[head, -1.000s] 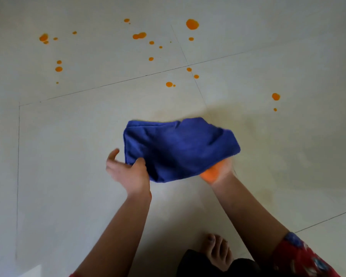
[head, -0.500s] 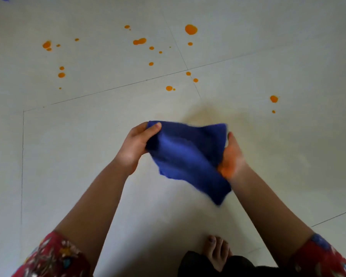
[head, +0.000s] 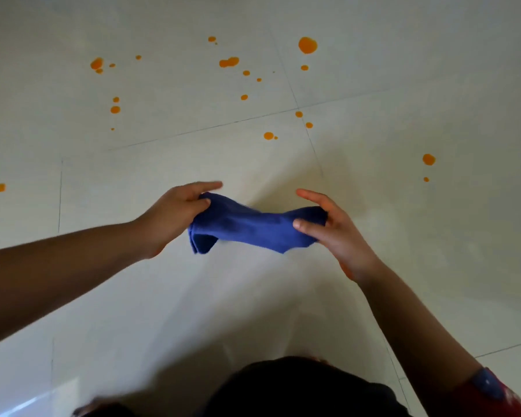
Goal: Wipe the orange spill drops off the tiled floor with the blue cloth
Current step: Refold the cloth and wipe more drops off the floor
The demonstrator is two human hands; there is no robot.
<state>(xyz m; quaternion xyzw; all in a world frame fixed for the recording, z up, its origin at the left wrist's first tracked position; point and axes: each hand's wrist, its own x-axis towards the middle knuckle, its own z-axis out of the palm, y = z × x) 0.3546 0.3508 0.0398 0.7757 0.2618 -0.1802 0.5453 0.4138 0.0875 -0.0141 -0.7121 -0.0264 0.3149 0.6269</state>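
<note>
The blue cloth point(head: 247, 225) is folded into a narrow band and held above the floor between both hands. My left hand point(head: 175, 210) grips its left end, thumb over the fold. At the right end, my right hand point(head: 328, 227) pinches the cloth between thumb and fingers. Several orange drops lie on the pale tiled floor point(head: 133, 296) beyond the hands: a large drop point(head: 307, 45) at the top, a double drop point(head: 228, 62), a drop point(head: 268, 135) nearest the cloth, one point(head: 428, 159) at the right and one point(head: 0, 187) at the far left.
Grout lines point(head: 205, 127) cross the floor beneath the drops. My dark-clothed knee point(head: 298, 389) fills the bottom middle of the view. A red patterned sleeve point(head: 500, 395) shows at the bottom right corner.
The cloth went from hanging loose to a narrow folded band stretched between both hands. My hands have spread apart, and the view has dropped closer to the floor.
</note>
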